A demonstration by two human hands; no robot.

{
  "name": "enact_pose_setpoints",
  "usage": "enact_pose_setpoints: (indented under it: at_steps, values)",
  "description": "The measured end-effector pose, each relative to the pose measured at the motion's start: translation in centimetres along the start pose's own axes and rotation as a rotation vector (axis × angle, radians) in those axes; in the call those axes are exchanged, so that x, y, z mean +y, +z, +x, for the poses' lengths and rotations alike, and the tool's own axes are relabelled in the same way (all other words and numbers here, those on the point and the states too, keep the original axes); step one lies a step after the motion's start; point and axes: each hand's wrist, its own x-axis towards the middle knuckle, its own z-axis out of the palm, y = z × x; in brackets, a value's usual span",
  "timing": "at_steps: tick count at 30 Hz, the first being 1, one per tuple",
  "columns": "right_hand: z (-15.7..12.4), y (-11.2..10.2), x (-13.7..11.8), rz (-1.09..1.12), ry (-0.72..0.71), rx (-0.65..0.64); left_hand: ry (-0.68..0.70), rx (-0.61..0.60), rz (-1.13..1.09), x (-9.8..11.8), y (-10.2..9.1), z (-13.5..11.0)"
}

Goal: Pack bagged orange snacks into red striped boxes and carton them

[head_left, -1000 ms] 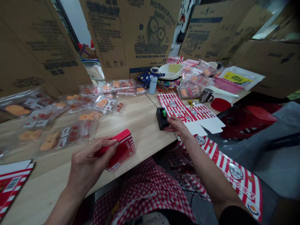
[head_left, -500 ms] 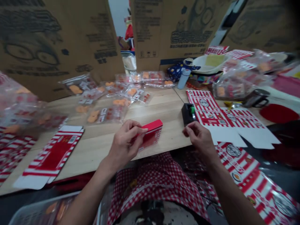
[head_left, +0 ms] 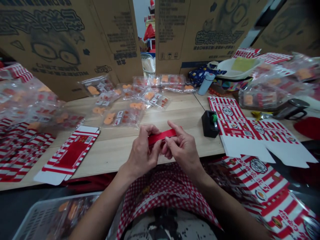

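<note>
A small red carton [head_left: 162,135] is held over the table's front edge, its narrow red side facing up. My left hand [head_left: 146,146] grips its left end between thumb and fingers. At the right end my right hand [head_left: 181,143] is closed on the carton, thumb on the near edge and index finger along the far side. Whether a piece of tape lies under the right fingers I cannot make out. Right of my hands stands a black tape dispenser [head_left: 210,125] with a green core. Left of them lies a flattened red-and-white striped carton [head_left: 71,153].
Clear bags of orange and red pieces [head_left: 122,116] lie along the back of the table. Unfolded striped cartons [head_left: 227,111] are at the right, beside a dark mug [head_left: 291,108]. A white plastic basket [head_left: 37,213] stands low at left. Large cardboard boxes [head_left: 62,40] wall the back.
My right hand has moved left from the tape dispenser to the carton and now holds its right end. The carton has turned so its narrow side faces up. The view has shifted left.
</note>
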Motion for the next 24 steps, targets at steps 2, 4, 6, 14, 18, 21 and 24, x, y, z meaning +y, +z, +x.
enact_pose_setpoints:
  at_steps: [2,4,6,14,18,21,24]
  values:
    - [0.0,0.1,0.3,-0.025,-0.003,0.017,0.082,-0.035,0.048,0.2,-0.3,0.3]
    - [0.0,0.1,0.5,-0.04,-0.016,0.021,0.125,-0.085,0.048,0.5,-0.6,0.8]
    - [0.0,0.1,0.9,-0.065,-0.043,0.028,0.076,-0.1,0.023,0.8,-0.6,1.4]
    - [0.0,0.5,2.6,-0.107,-0.191,0.069,-0.246,-0.209,0.025,0.3,-0.6,3.4]
    - [0.3,0.5,3.1,-0.15,-0.185,0.117,-0.001,-0.442,0.402,1.0,-1.4,4.6]
    - [-0.8,0.0,3.5,-0.198,-0.122,0.105,0.004,-0.572,0.659,2.7,-1.5,5.6]
    - [-2.9,-1.3,4.2,-0.228,-0.079,0.109,-0.094,-0.609,0.694,4.0,-1.7,5.8]
